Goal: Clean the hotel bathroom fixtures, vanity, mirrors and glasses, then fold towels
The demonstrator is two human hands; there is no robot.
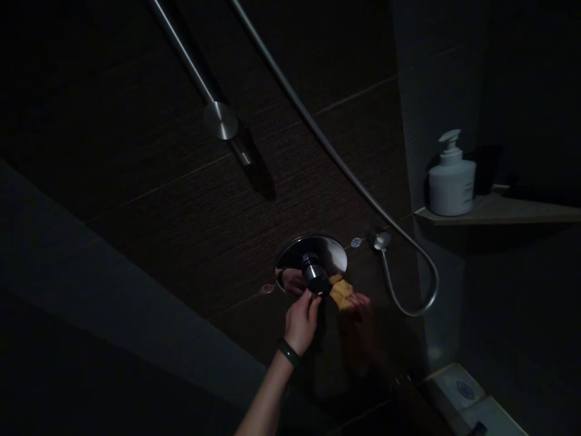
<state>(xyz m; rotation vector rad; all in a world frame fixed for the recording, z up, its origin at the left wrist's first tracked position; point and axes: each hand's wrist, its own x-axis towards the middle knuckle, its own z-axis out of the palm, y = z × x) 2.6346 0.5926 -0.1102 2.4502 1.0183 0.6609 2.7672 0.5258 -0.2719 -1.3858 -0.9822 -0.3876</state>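
A round chrome shower valve plate (pixel 331 251) with a knob (pixel 316 275) in its middle is set in a dark tiled wall. My left hand (pixel 300 318), a green band on its wrist, reaches up and its fingers close on the knob's lower left side. My right hand (pixel 361 324) lies in deep shadow just right of the knob and presses a yellow cloth (pixel 342 292) against the plate's lower right edge.
A metal shower hose (pixel 399 284) loops from a wall outlet (pixel 380 240) at the right. A slide rail (pixel 190 63) with its mount runs up at top left. A white pump bottle (pixel 451 178) stands on a corner shelf (pixel 503 212).
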